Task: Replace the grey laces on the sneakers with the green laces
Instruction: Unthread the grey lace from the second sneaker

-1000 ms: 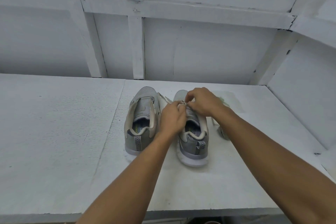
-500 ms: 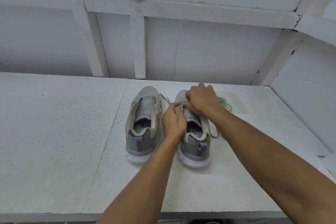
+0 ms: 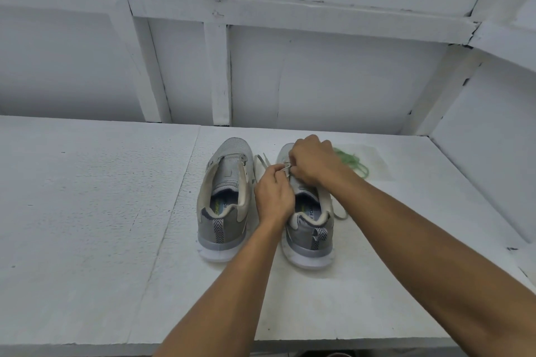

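Hands barely shifted: left hand (image 3: pixel 274 194) and right hand (image 3: pixel 314 164) both pinch lace (image 3: pixel 286 166) atop sneaker (image 3: pixel 307 238); best eased out eyelet by eyelet.

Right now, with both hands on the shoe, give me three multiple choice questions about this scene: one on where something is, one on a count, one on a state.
1. Where do the green laces lie?
A. Inside one shoe
B. On the table, right of the right sneaker
C. At the table's front edge

2. How many sneakers stand on the table?
A. Two
B. One
C. Three

3. What are the hands doing?
A. Lying flat on the table
B. Lifting the green laces
C. Pinching the grey lace over the right sneaker

Answers:
1 B: the green coil shows past the right hand, on the table beside that shoe.
2 A: a pair stands side by side, heels toward the camera.
3 C: the left hand and right hand meet on the lace with curled fingers.
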`<state>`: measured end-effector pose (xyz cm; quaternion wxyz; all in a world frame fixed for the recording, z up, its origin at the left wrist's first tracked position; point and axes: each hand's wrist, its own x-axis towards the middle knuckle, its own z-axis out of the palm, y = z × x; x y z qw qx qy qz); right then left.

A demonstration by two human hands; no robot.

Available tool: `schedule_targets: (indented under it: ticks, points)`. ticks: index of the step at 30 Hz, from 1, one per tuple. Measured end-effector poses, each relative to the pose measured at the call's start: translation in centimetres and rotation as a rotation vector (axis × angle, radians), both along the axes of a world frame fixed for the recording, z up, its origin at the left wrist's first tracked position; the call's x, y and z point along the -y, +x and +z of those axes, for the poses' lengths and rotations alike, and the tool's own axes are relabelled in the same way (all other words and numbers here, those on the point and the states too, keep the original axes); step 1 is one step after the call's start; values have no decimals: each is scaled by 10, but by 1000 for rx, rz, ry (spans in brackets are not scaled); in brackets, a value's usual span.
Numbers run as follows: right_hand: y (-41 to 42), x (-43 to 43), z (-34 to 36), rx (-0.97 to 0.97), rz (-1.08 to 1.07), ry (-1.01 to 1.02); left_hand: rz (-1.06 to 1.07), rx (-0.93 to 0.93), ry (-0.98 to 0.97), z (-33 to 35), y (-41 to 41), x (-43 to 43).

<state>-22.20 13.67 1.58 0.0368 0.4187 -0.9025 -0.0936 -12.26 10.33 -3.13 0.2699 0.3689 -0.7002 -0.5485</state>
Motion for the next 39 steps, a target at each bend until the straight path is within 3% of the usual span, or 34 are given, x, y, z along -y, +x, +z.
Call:
schedule_targets:
  ticks: [3, 6, 8, 12, 16, 19, 22, 25, 28, 32, 35, 39]
  points:
    - [-6, -4, 11, -90, -55, -21, -3, 10, -2, 1, 1, 0]
    - [-27, -17, 28, -157, -294, -189, -6, 16, 4, 0, 0, 0]
    - [-35, -23, 31, -142, -388, -191, 0, 24, 6, 1, 1, 0]
    - [-15, -11, 14, 33, -141, -133, -3, 22, 3, 0, 0, 0]
    - [0, -3, -6, -10, 65, 2, -13, 23, -2, 0, 0, 2]
    - [-10, -8, 5, -89, 3, -46, -8, 14, 3, -1, 1, 1]
    - [-32, -22, 32, -206, -194, -175, 5, 7, 5, -1, 0, 0]
    - [-50, -33, 44, -193, -316, -231, 3, 4, 13, -1, 1, 0]
    - [-39, -21, 36, -22, -181, -226, 5, 2, 9, -2, 0, 0]
    - [-9, -7, 4, 118, 15, -64, 1, 13, 12, -2, 0, 1]
    - [-4, -7, -1, 61, 18, -8, -1, 10, 12, -2, 0, 1]
    - [-28, -18, 32, -227, -150, -111, 1, 9, 15, -2, 1, 1]
